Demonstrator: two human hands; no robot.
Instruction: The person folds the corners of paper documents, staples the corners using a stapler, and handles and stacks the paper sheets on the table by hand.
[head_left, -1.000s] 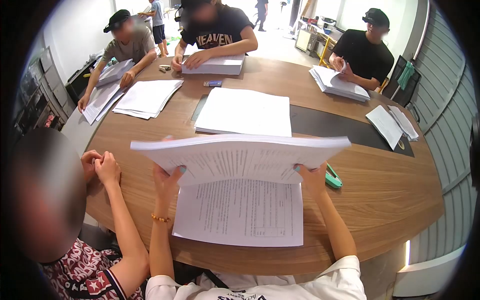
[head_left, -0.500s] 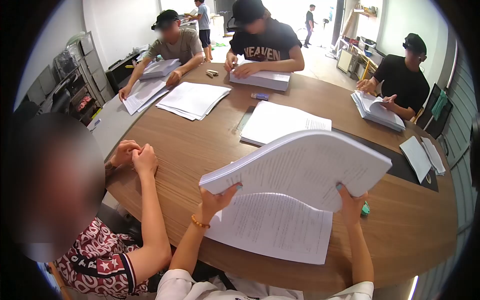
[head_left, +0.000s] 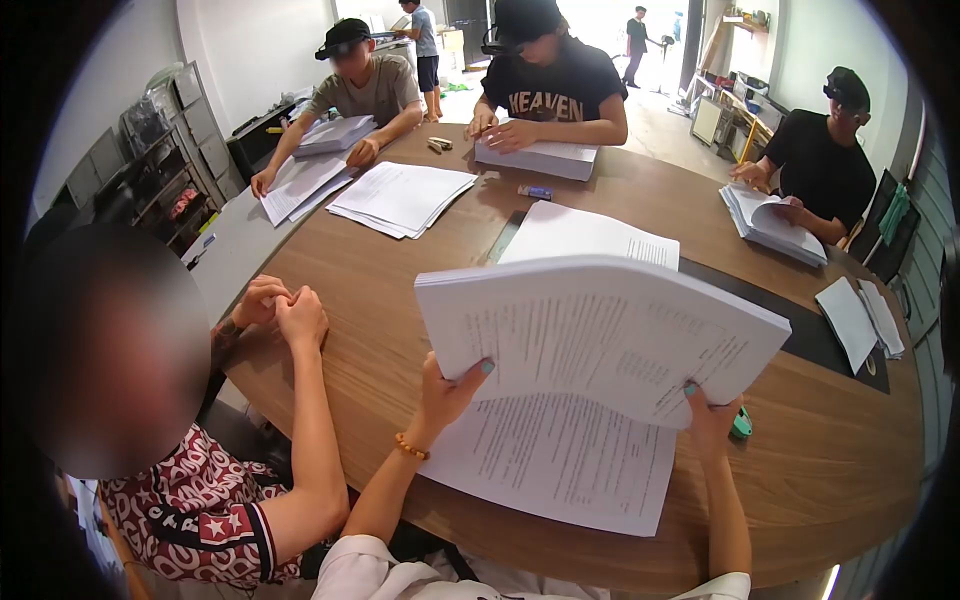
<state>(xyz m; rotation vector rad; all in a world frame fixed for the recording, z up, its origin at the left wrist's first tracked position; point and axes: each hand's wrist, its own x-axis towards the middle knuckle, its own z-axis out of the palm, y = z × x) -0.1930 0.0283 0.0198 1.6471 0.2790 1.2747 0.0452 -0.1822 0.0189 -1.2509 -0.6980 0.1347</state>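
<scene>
Between my two hands a thick stack of printed paper (head_left: 600, 340) is held up, tilted, with its printed side facing me. My left hand (head_left: 447, 392), with a beaded bracelet on the wrist, grips the stack's lower left edge, thumb on the front sheet. At the lower right edge, my right hand (head_left: 708, 415) is closed on the same stack, its thumb also in front; the fingers of both hands are mostly hidden behind it. Beneath lies another pile of printed sheets (head_left: 560, 480) on the table, its far part covered by the raised stack.
On the wooden table (head_left: 370, 300) sit a further paper pile (head_left: 590, 238), loose sheets (head_left: 400, 198), a blue-labelled small item (head_left: 535, 192) and a green object (head_left: 741, 424) by my right hand. A person's clasped hands (head_left: 287, 308) rest at left. Several co-workers handle papers across the table.
The raised stack has gone from strongly bowed to flatter and more upright, its left side lifted. My left hand has risen slightly with it. The whole view has shifted a little.
</scene>
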